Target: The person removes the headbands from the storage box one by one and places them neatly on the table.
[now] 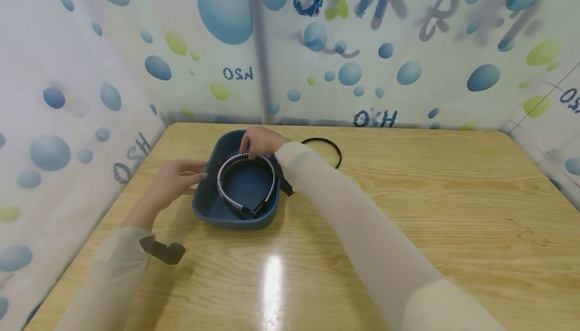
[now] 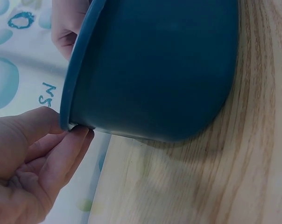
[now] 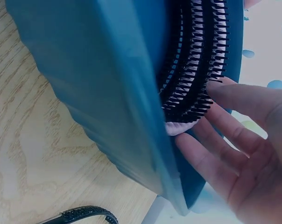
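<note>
A blue plastic tub (image 1: 240, 224) stands on the table. Its left rim is pinched between the thumb and fingers of my left hand (image 1: 174, 180), which the left wrist view shows close up. My right hand (image 1: 264, 142) reaches into the tub's far side and holds toothed headbands (image 3: 197, 51). Its thumb lies on the black teeth and its fingers are behind the pale outer band. These headbands lie nested inside the tub, their ends toward the near side; how many there are is hard to tell. A separate black headband (image 1: 337, 150) lies on the table right of the tub, partly behind my right forearm.
The wooden table (image 1: 430, 210) runs far to the right. A curtain (image 1: 299, 69) printed with blue and green drops stands along its back and sides. A dark strap piece (image 1: 165, 251) hangs at the left wrist.
</note>
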### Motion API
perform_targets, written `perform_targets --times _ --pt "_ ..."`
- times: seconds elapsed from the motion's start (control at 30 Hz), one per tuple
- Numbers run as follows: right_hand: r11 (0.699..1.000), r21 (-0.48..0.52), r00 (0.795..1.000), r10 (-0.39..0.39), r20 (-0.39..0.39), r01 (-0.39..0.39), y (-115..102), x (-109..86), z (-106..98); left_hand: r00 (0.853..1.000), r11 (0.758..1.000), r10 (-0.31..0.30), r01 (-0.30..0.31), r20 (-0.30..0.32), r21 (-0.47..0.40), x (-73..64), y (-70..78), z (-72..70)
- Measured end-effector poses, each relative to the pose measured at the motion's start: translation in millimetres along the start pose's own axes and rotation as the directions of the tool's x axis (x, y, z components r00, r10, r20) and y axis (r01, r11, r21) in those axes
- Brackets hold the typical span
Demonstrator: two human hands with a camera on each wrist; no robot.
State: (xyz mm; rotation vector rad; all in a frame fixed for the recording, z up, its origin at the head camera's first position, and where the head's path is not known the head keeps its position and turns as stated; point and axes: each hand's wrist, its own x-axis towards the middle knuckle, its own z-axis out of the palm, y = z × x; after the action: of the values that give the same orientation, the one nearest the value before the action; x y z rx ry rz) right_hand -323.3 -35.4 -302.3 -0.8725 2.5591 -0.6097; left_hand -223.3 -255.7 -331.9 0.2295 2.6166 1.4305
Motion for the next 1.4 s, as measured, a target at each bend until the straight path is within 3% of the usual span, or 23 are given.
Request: perform_targets --times 0.57,0.87,1.4 --pt "1.000 0.021 1.000 0.012 -0.015 -0.012 -0.6 -6.0 -3.9 1.000 1.000 -0.001 0.001 -0.004 0.018 -0.9 1.5 0.4" --pt "0.998 0.038 0.998 -0.043 -0.036 0.044 -2.2 -9.1 -10.1 1.000 1.000 -0.013 0.013 0.002 0.019 -1.1 1.7 -0.2" --pt "0.993 -0.031 0.991 -0.116 -0.070 0.114 -8.4 -20.7 -27.4 1.000 1.000 -0.001 0.001 -0.004 0.010 -0.8 1.5 1.0"
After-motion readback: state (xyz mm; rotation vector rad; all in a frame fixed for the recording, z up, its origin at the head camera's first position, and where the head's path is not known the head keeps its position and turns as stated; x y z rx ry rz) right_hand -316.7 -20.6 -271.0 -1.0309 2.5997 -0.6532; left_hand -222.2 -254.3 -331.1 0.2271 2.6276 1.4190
